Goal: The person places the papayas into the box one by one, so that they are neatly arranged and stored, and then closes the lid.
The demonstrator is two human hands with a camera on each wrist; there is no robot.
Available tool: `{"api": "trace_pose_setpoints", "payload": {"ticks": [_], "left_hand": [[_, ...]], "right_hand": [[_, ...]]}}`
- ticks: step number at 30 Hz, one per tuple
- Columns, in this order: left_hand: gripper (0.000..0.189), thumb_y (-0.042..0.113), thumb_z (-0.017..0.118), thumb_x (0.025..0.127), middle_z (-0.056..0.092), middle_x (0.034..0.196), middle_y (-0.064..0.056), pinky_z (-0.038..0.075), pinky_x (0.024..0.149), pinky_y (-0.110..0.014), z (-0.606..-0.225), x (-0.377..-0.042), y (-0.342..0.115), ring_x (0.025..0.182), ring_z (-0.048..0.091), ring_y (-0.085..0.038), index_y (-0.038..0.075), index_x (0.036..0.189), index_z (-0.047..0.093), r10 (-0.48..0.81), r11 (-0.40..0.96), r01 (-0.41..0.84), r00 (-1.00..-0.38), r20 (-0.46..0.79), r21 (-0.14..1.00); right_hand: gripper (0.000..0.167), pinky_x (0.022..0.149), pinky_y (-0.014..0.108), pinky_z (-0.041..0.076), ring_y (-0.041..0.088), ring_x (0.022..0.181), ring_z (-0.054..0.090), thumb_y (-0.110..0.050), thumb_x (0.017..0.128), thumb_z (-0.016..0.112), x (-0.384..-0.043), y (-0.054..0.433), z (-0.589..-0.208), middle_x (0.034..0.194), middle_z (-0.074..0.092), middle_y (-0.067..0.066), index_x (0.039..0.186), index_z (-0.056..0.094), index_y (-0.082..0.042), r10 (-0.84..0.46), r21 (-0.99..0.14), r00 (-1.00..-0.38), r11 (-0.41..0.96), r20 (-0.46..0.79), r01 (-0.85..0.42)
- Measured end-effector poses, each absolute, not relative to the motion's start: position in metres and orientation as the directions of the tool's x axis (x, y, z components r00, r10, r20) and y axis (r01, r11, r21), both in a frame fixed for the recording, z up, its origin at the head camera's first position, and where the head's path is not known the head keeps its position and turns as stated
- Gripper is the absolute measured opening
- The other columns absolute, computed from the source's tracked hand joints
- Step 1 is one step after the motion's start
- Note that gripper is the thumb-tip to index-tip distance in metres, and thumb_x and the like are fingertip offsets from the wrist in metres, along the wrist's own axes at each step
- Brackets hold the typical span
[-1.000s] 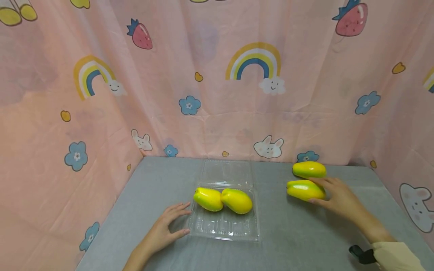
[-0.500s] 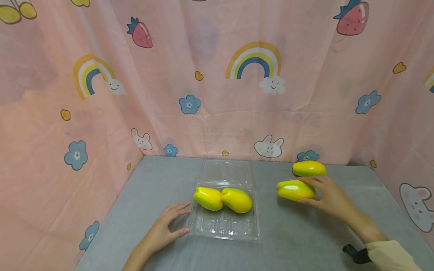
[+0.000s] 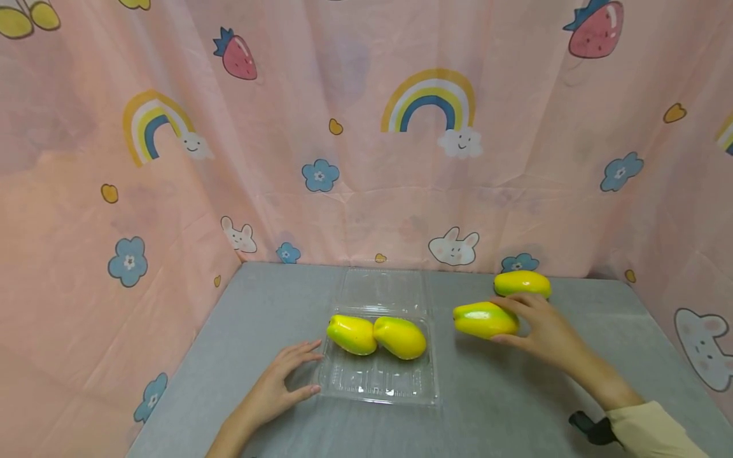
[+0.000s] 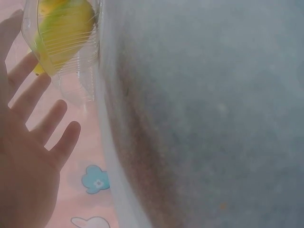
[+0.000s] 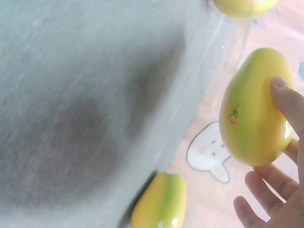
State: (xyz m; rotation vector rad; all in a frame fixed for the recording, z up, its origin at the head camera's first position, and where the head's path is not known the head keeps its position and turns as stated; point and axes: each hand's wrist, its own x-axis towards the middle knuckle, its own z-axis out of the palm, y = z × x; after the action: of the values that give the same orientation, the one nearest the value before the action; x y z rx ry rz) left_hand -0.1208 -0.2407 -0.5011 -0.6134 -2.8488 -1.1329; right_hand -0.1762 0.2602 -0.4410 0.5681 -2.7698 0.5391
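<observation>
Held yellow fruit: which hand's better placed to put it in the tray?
Likely the right hand: it grips the fruit, right of the tray. The left hand holds none, by the tray's left edge.

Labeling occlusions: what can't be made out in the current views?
Head: patches of held yellow-green oval fruit, covered by bare right hand.
Left wrist: part of clear plastic container, cut by top edge.
Right wrist: end of lower yellow-green oval fruit, cut by bottom edge.

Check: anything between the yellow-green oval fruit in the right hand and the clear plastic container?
Nothing visible stands between the held fruit and the container; its lid lies open behind. Two yellow-green oval fruits occupy the container's rear half.
</observation>
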Motion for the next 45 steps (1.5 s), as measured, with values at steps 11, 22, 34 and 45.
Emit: {"api": "trace_pose_setpoints", "payload": {"ticks": [11,22,34,45], "left_hand": [[0.055,0.034,0.081,0.08,0.045,0.153,0.016,0.039,0.112,-0.06,-0.504,-0.12,-0.241,0.143,0.042,-0.023,0.03,0.131,0.062,0.351,0.666,0.364,-0.923,0.157,0.652],[0.055,0.033,0.081,0.08,0.045,0.153,0.015,0.04,0.111,-0.059,-0.504,-0.12,-0.24,0.142,0.043,-0.023,0.029,0.131,0.062,0.353,0.668,0.373,-0.921,0.168,0.644],[0.054,0.038,0.08,0.08,0.046,0.153,0.015,0.04,0.112,-0.058,-0.506,-0.121,-0.241,0.142,0.043,-0.02,0.03,0.131,0.063,0.358,0.668,0.371,-0.92,0.158,0.645],[0.054,0.038,0.08,0.081,0.045,0.153,0.014,0.039,0.112,-0.057,-0.505,-0.121,-0.241,0.142,0.043,-0.02,0.03,0.131,0.063,0.368,0.661,0.384,-0.914,0.168,0.645]], "right_hand": [[0.066,0.091,0.065,0.05,0.036,0.116,0.054,-0.044,0.073,0.085,-0.173,0.241,-0.436,0.125,0.063,0.016,0.13,0.064,-0.017,-0.33,-0.354,-0.897,0.834,0.295,-0.423],[0.069,0.093,0.061,0.051,0.031,0.114,0.055,-0.048,0.072,0.084,-0.174,0.226,-0.438,0.123,0.064,0.01,0.131,0.064,-0.02,-0.33,-0.386,-0.898,0.818,0.291,-0.426],[0.067,0.091,0.053,0.054,0.024,0.105,0.06,-0.041,0.07,0.087,-0.168,0.202,-0.437,0.115,0.066,0.003,0.13,0.065,-0.018,-0.337,-0.429,-0.887,0.783,0.315,-0.45],[0.067,0.092,0.053,0.053,0.025,0.109,0.059,-0.045,0.07,0.086,-0.156,0.174,-0.439,0.117,0.067,0.002,0.129,0.066,-0.02,-0.321,-0.491,-0.908,0.765,0.27,-0.416]]}}
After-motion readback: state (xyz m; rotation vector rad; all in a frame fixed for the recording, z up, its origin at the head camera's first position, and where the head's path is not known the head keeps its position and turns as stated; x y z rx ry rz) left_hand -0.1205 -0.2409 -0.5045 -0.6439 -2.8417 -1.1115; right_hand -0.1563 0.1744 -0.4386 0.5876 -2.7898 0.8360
